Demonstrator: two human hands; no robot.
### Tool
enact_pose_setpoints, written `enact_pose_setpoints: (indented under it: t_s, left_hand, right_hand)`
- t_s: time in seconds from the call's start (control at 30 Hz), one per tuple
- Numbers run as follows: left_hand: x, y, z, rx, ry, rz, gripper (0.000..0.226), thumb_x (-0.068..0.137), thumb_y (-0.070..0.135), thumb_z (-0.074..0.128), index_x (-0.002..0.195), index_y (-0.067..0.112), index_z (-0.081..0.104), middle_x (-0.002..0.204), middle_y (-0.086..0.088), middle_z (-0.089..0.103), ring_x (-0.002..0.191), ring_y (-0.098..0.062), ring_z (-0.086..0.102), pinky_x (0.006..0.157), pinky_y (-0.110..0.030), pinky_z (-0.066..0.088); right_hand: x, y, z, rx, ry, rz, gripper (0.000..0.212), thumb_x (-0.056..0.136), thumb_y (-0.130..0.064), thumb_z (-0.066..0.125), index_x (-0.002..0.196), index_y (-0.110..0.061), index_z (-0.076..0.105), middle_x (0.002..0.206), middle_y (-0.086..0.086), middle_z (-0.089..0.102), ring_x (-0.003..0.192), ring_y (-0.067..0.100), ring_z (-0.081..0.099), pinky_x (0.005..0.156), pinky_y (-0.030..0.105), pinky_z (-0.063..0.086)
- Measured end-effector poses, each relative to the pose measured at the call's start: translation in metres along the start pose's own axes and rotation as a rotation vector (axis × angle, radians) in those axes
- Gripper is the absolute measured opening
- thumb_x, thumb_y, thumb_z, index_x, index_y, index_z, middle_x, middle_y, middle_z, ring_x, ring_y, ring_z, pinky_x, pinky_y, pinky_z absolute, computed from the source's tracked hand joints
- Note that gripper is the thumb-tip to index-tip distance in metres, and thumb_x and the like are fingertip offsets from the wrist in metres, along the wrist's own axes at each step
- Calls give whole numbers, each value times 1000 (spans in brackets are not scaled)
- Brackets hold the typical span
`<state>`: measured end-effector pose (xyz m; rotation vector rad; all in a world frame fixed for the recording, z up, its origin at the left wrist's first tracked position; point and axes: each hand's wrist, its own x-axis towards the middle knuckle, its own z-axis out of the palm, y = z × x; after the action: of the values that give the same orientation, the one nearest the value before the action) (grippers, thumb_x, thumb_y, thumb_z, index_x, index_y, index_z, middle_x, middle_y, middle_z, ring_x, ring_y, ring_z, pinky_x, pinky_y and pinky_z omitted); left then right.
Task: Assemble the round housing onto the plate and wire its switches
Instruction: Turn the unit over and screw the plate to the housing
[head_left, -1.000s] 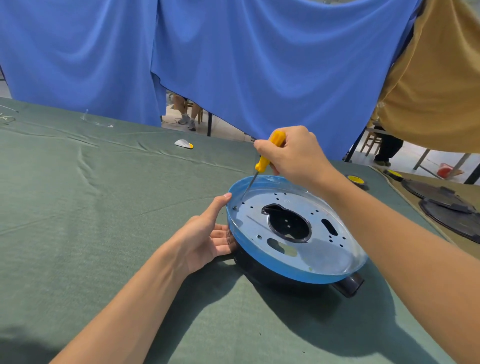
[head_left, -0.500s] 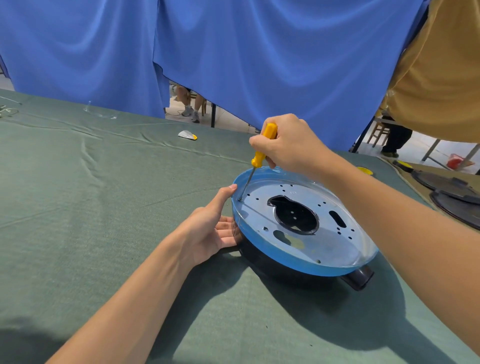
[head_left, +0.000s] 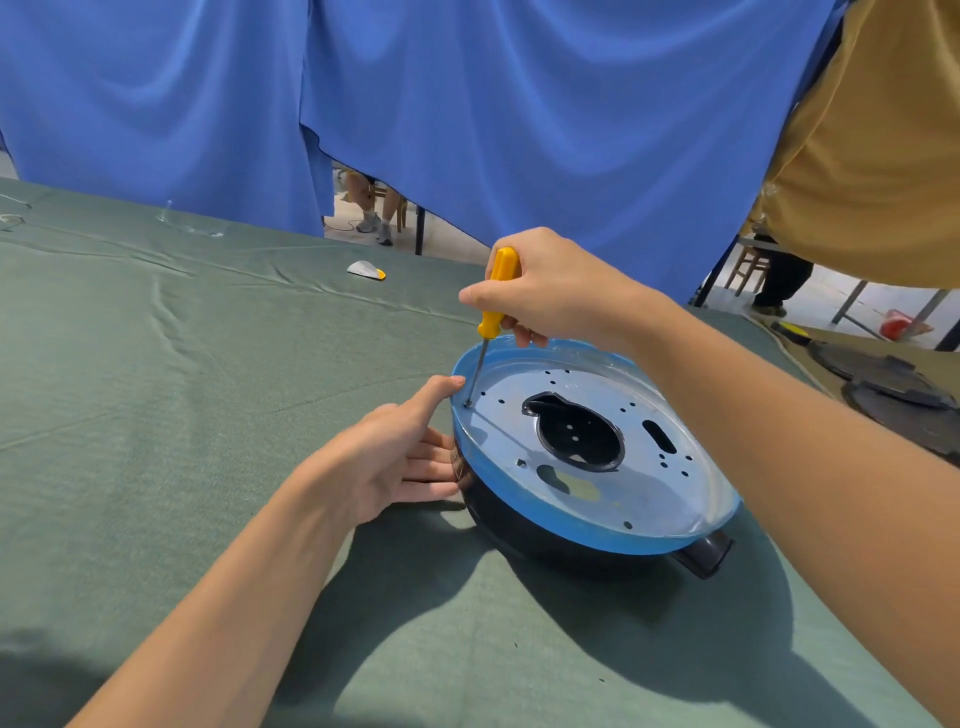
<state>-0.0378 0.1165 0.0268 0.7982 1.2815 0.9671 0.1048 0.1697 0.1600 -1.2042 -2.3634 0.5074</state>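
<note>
Screwdriver (head_left: 497, 299) is standing steeper than 0.5 s ago, my right hand (head_left: 563, 291) gripping its handle. Tip's sitting in a rim hole (head_left: 469, 403) of the plate (head_left: 649, 499), nearer my left hand (head_left: 395, 457), which is bracing the housing (head_left: 519, 525) w/ fingers straight.

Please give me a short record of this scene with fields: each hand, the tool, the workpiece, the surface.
right hand: grips the screwdriver by its yellow handle
screwdriver: nearly upright, tip at a hole near the left edge of the plate
left hand: fingers straight against the black housing, thumb at the plate's blue rim
plate: round, metal, lies on top of the housing
surface: green cloth
other: small white and yellow item farther back on the cloth
</note>
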Motion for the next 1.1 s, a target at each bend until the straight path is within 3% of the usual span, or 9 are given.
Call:
enact_pose_setpoints:
  t_s: [0.13, 0.27, 0.37, 0.5, 0.63, 0.73, 0.83, 0.97, 1.1]
  left_hand:
    - [-5, 15, -5, 236, -47, -92, 61, 80, 62, 57, 98, 4, 62, 82, -10, 72, 74, -21, 73, 54, -24, 50]
    - [-9, 34, -2, 445, -90, -166, 58, 89, 53, 45, 104, 0, 63, 87, -14, 68, 81, -33, 75, 48, -21, 49]
    - [-9, 42, 4, 619, -39, -168, 53, 93, 45, 39, 111, 1, 64, 89, -14, 62, 71, -35, 74, 44, -19, 46]
    - [-8, 41, 5, 780, 28, -77, 37, 92, 36, 40, 100, 11, 66, 84, -9, 60, 50, -21, 62, 41, -18, 35]
    - [-7, 25, -3, 813, 84, 4, 48, 94, 54, 39, 91, 18, 70, 75, -2, 65, 47, -13, 57, 46, -20, 32]
    - [-3, 4, -2, 692, 199, 215, 53, 99, 58, 31, 91, 22, 70, 81, -2, 69, 49, -10, 59, 53, -26, 36]
    - [-3, -14, 3, 559, 326, 460, 53, 94, 62, 29, 80, 28, 68, 87, 3, 70, 68, -16, 65, 68, -34, 45]
    - [-3, -28, 7, 614, 389, 515, 62, 83, 70, 21, 66, 32, 67, 79, 9, 70, 87, -25, 64, 90, -45, 46]
    - [-7, -28, 5, 475, 285, 576, 55, 78, 77, 22, 84, 50, 69, 91, 14, 73, 89, -13, 67, 97, -55, 45]
  right_hand:
    - [-5, 0, 2, 41, -10, -5, 23, 90, -26, 63, 76, -11, 53, 57, -2, 65, 48, 13, 59, 46, 24, 47]
    - [-7, 1, 4, 76, -25, -7, 26, 92, -25, 62, 72, -12, 52, 70, 10, 71, 49, 15, 58, 47, 25, 47]
    - [-7, 2, 5, 68, -25, -10, 25, 92, -26, 61, 74, -11, 52, 72, 11, 72, 50, 15, 59, 47, 24, 48]
    - [-7, 5, 8, 39, -78, 8, 28, 92, -30, 63, 74, -13, 50, 77, 13, 72, 52, 15, 61, 48, 25, 49]
    - [-9, 7, 6, -64, -55, 9, 34, 89, -42, 65, 76, -14, 51, 76, 6, 64, 61, 16, 61, 44, 21, 47]
    - [-12, 7, 4, -134, -29, -101, 29, 87, -41, 68, 90, -17, 54, 74, -3, 55, 60, 6, 52, 45, 20, 41]
    - [-16, 2, 4, -237, -14, -223, 25, 88, -40, 66, 91, -19, 53, 71, -11, 49, 65, 4, 44, 52, 19, 32]
    - [-15, -6, -3, -414, -125, -201, 24, 88, -40, 60, 96, -20, 51, 78, -11, 49, 69, 3, 43, 53, 23, 31]
    - [-13, -7, -3, -442, -77, -233, 3, 89, -26, 56, 90, -24, 53, 74, -15, 44, 74, 9, 41, 54, 22, 28]
